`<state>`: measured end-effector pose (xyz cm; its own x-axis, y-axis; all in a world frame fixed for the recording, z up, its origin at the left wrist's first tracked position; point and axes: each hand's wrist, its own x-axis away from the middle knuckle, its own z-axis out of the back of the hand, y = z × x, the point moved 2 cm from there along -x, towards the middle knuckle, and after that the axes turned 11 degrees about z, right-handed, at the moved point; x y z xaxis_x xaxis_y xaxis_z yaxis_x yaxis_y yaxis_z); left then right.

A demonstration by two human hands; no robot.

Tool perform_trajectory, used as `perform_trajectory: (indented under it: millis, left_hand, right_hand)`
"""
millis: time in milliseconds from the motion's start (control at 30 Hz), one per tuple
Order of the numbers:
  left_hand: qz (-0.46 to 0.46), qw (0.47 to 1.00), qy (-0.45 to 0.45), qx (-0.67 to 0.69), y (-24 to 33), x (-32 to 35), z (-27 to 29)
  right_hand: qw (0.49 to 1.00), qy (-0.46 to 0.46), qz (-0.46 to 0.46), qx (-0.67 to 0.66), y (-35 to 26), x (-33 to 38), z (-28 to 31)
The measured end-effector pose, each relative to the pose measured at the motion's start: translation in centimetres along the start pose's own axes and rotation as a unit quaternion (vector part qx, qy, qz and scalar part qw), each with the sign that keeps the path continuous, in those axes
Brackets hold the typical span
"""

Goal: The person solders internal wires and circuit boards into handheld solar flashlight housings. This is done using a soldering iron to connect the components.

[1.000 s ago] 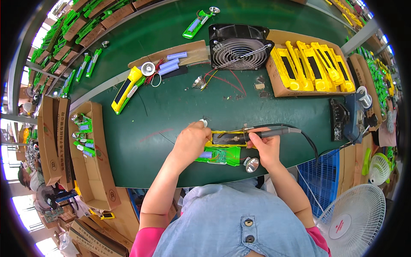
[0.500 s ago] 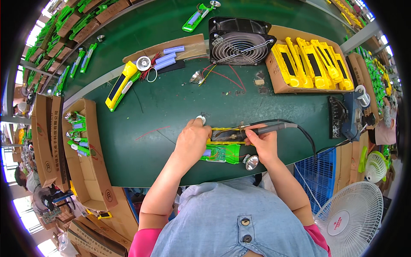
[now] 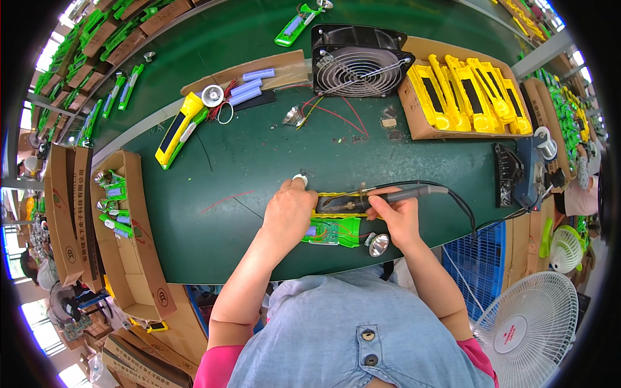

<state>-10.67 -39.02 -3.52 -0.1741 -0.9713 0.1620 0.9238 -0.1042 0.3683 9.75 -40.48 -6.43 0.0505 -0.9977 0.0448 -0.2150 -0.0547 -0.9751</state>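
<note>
My right hand (image 3: 397, 215) grips a soldering iron (image 3: 419, 193) like a pen, its metal tip inside a yellow flashlight housing half (image 3: 331, 194). The housing lies open side up on the bench. My left hand (image 3: 288, 212) is closed over its left end, the fingers hiding that part. A small white round piece (image 3: 300, 178) shows at the left fingertips. Just below, nearer to me, lies a green housing half (image 3: 349, 233) with a circuit board, thin wires and a blue battery cell partly behind my left hand. A shiny reflector lamp (image 3: 378, 245) sits at its right end.
At the back stand a black fan (image 3: 359, 64) and a carton of yellow housings (image 3: 420, 126). An assembled flashlight (image 3: 178, 132) and blue cells (image 3: 246, 94) lie back left. A solder spool (image 3: 547, 149) is at right, an open carton (image 3: 139, 271) at left. The iron's cord (image 3: 462, 210) trails right.
The whole view has shifted slightly. Both hands, the soldering iron and the housing halves keep nearly the same places relative to each other.
</note>
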Motion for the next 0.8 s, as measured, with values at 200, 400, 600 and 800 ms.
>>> perform_trajectory:
  millis: [200, 400, 600, 800]
  left_hand:
    - [0.004, 1.000, -0.006, -0.009, 0.1, -0.1, 0.1]
    - [-0.007, 1.000, 0.003, -0.003, 0.2, 0.1, 0.2]
    - [0.000, 1.000, 0.009, 0.004, 0.0, 0.1, 0.2]
    - [0.001, 1.000, -0.002, -0.011, 0.4, 0.1, 0.3]
  right_hand:
    - [0.986, 0.073, 0.148, 0.011, -0.8, 1.3, 0.8]
    - [0.902, -0.025, 0.308, 0.300, -2.5, 2.5, 1.7]
    - [0.874, -0.041, 0.308, 0.373, -2.5, 1.9, 3.0]
    - [0.870, -0.079, 0.279, 0.400, -2.5, 1.8, 3.1]
